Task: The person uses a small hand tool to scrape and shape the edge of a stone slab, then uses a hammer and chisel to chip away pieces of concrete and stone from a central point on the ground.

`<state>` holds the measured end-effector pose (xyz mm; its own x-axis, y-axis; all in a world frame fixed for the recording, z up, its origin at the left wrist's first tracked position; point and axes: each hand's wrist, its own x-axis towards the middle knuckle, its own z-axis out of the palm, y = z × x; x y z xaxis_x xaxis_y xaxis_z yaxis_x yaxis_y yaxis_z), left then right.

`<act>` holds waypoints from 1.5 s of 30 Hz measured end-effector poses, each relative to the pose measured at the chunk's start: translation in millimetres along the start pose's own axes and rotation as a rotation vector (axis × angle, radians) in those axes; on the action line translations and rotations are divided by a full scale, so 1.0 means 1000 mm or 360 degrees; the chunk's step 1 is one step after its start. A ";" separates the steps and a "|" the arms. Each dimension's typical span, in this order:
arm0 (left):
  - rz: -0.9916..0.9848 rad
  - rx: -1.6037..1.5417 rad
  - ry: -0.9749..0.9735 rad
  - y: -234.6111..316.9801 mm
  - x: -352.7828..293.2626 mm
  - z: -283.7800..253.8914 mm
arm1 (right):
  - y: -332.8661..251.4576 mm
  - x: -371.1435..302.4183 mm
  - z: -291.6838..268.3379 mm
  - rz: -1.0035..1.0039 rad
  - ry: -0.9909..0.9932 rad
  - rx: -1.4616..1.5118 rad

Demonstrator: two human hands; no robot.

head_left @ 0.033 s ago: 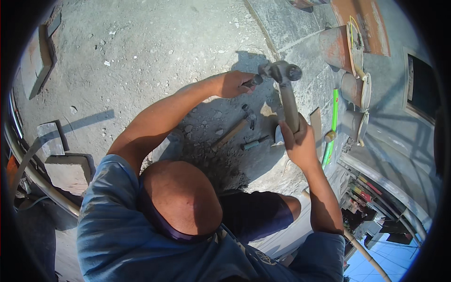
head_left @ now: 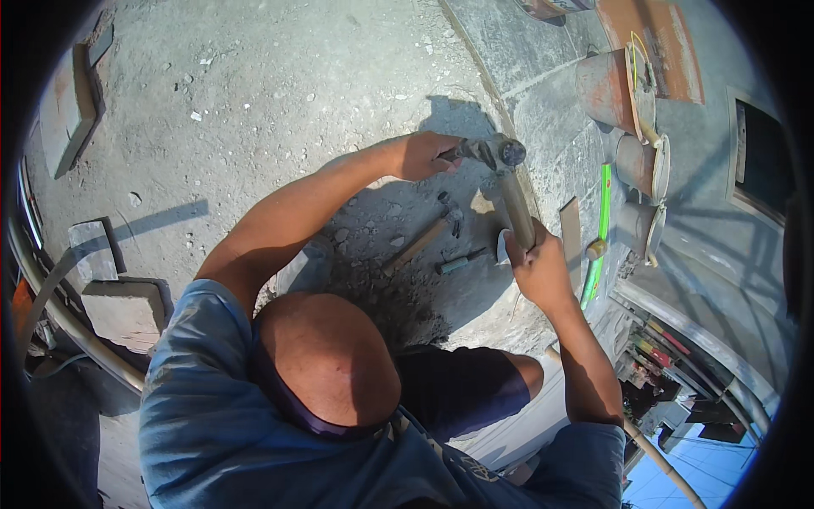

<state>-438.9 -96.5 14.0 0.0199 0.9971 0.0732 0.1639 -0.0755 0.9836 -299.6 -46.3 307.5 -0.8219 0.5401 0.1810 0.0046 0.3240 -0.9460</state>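
My left hand (head_left: 424, 156) is closed around a dark metal chisel (head_left: 448, 154); most of it is hidden by the fingers. My right hand (head_left: 540, 266) grips the wooden handle of a hammer (head_left: 515, 204). The hammer's steel head is at the chisel's butt end, and they appear to touch. Below the hands, on the dusty ground, lies a second hammer (head_left: 415, 248) with a wooden handle. Beside it is a small teal-handled tool (head_left: 462, 260). A pale blade-like piece (head_left: 504, 247) shows partly behind my right hand.
A bright green bar (head_left: 604, 199) with a round tan piece (head_left: 596, 249) lies to the right. Several buckets (head_left: 604, 85) line the wall there. Concrete slabs (head_left: 125, 312) lie at the left by a curved pipe (head_left: 112, 360). Rubble (head_left: 394, 293) covers the ground near my knee.
The hammer head has come down and slightly left, onto the chisel's butt end. My right hand has dipped a little with it. My left hand stays nearly in place.
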 end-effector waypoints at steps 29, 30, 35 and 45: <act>0.0007 -0.0181 0.0148 -0.004 -0.005 0.009 | 0.103 -0.107 0.085 0.1311 0.0463 0.0362; -0.0090 0.0015 0.0138 -0.007 -0.012 0.008 | 0.100 -0.101 0.091 0.1464 0.0195 0.0232; -0.0151 -0.0156 0.0099 -0.006 -0.008 0.008 | 0.065 -0.101 0.099 0.0866 0.0761 0.0429; -0.0066 -0.0201 0.0120 -0.030 -0.009 0.016 | 0.116 -0.103 0.082 0.1418 0.0883 0.0789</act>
<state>-428.1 -103.8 -18.9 -0.0595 0.9974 0.0395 0.0376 -0.0373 0.9986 -260.9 -127.8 156.7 -0.2763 0.7299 -0.6252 0.1315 -0.6157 -0.7769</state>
